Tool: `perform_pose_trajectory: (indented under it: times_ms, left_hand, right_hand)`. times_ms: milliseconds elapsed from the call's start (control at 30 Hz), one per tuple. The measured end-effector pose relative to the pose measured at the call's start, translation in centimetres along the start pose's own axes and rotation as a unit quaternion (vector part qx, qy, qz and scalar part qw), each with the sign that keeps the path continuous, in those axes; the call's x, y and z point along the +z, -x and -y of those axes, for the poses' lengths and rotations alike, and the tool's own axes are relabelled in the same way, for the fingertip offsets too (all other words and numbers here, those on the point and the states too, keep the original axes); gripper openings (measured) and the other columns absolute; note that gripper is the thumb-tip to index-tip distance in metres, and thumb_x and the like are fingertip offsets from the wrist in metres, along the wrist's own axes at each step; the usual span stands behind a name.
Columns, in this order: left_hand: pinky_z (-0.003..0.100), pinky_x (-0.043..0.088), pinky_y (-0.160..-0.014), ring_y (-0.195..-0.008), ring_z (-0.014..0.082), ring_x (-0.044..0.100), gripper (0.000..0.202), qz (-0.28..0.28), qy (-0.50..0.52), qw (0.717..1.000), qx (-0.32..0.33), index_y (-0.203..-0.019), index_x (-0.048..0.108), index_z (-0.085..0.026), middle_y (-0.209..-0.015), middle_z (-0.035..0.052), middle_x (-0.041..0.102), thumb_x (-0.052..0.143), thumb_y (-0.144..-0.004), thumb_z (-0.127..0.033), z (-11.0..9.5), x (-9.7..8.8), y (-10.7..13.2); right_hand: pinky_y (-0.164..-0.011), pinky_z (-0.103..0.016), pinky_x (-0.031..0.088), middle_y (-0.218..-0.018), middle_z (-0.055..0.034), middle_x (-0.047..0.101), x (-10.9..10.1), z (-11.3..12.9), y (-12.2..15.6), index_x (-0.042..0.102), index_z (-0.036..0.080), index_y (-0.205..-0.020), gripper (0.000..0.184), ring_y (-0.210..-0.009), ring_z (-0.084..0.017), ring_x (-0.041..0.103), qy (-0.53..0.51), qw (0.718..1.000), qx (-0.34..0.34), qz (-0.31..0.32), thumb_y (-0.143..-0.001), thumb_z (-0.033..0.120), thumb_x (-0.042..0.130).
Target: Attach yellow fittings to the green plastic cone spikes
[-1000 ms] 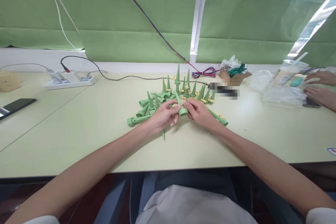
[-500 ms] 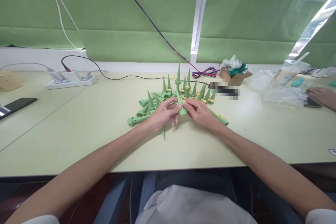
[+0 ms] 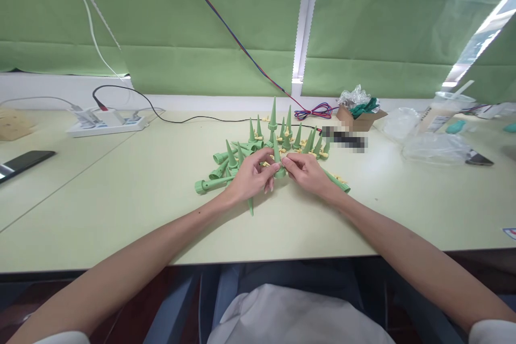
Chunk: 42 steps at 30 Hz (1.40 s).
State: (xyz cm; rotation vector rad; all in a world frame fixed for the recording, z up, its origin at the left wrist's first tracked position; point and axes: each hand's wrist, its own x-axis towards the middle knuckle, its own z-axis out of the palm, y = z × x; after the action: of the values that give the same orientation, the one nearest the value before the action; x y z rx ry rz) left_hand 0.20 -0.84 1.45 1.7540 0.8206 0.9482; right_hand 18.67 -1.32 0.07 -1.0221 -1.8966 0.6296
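Observation:
A green cone-shaped plant watering spike (image 3: 277,151) stands nearly upright between my hands, its pointed end up and its wider collar down. My left hand (image 3: 253,173) grips its left side between thumb and fingers. From the right, my right hand (image 3: 304,170) pinches at the spike's side near the collar; whether a small part sits under those fingertips is hidden. Behind and around my hands lie several more green spikes (image 3: 231,157), some standing, some on their sides, with small yellow valves (image 3: 323,155) on or among them. One lying spike (image 3: 213,183) is just left of my left hand.
A white power strip (image 3: 108,126) with plugs and a phone (image 3: 26,165) are on the left. Toward the back right are a small cardboard box (image 3: 360,119), bundled red-blue wire (image 3: 316,112), a drink cup (image 3: 445,112), plastic bags (image 3: 437,148) and another phone (image 3: 479,158).
The held spike has turned more upright between my fingers, its collar now facing down. Another person's hand at the far right has left the view.

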Motion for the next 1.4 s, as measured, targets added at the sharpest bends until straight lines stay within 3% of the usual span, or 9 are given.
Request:
perform_pose_trajectory:
  times_ms: [300,633,833,967,1200,1400]
  left_hand:
    - [0.022,0.043,-0.046,-0.046,0.0114,0.055,0.019,-0.056,-0.082,0.994,0.052,-0.097,0.064,-0.02,-0.063,-0.0015,0.057,0.063,-0.091,-0.038,-0.1,0.4,0.5]
    - [0.023,0.044,-0.053,-0.056,0.0117,0.056,0.015,-0.076,-0.19,0.97,0.132,-0.1,0.068,-0.021,-0.08,0.0035,0.062,0.061,-0.092,-0.032,1.0,0.2,0.6]
    - [0.021,0.043,-0.043,-0.043,0.0072,0.054,0.019,-0.057,-0.114,0.99,0.053,-0.102,0.062,-0.02,-0.084,0.0016,0.064,0.06,-0.093,-0.036,0.1,0.7,0.6]
    - [0.022,0.037,-0.033,-0.037,0.0074,0.053,0.036,-0.042,-0.007,0.999,-0.017,-0.104,0.055,-0.02,-0.084,0.0,0.063,0.073,-0.083,-0.042,-0.2,0.7,0.3]
    - [0.017,0.028,-0.034,-0.033,0.0045,0.04,0.043,0.007,0.136,0.985,-0.109,-0.098,0.052,-0.019,-0.053,-0.0094,0.048,0.08,-0.078,-0.044,-0.7,0.1,-0.1]
    - [0.017,0.029,-0.037,-0.036,0.0057,0.041,0.04,0.033,0.187,0.971,-0.145,-0.101,0.052,-0.02,-0.049,-0.0098,0.048,0.08,-0.08,-0.04,-0.4,-0.2,-0.2]
  right_hand:
    - [-0.054,-0.029,0.028,-0.049,0.0037,0.038,0.2,0.6,0.2,0.039,0.021,-0.057,0.052,-0.051,-0.012,0.035,-0.063,0.996,0.056,0.003,-0.1,0.05,0.043]
    - [-0.05,-0.03,0.028,-0.044,0.0037,0.034,0.5,0.6,0.1,0.033,0.023,-0.054,0.051,-0.046,-0.012,0.032,-0.098,0.992,0.082,0.001,-0.1,0.044,0.042]
    - [-0.052,-0.03,0.028,-0.048,0.0034,0.034,0.7,0.1,0.2,0.03,0.023,-0.058,0.049,-0.049,-0.013,0.032,-0.057,0.996,0.065,-0.016,-0.1,0.047,0.042]
    - [-0.055,-0.031,0.029,-0.05,0.0034,0.034,0.6,0.0,0.3,0.03,0.023,-0.06,0.049,-0.052,-0.013,0.032,-0.022,0.998,0.045,-0.026,-0.101,0.046,0.04]
    - [-0.055,-0.03,0.027,-0.055,0.0036,0.034,0.5,-0.3,0.5,0.032,0.022,-0.063,0.045,-0.053,-0.012,0.031,0.026,0.998,-0.017,-0.049,-0.102,0.042,0.039]
    - [-0.055,-0.029,0.026,-0.056,0.0044,0.031,0.7,-0.1,0.4,0.03,0.021,-0.064,0.044,-0.054,-0.011,0.029,0.037,0.996,-0.04,-0.067,-0.101,0.042,0.041]
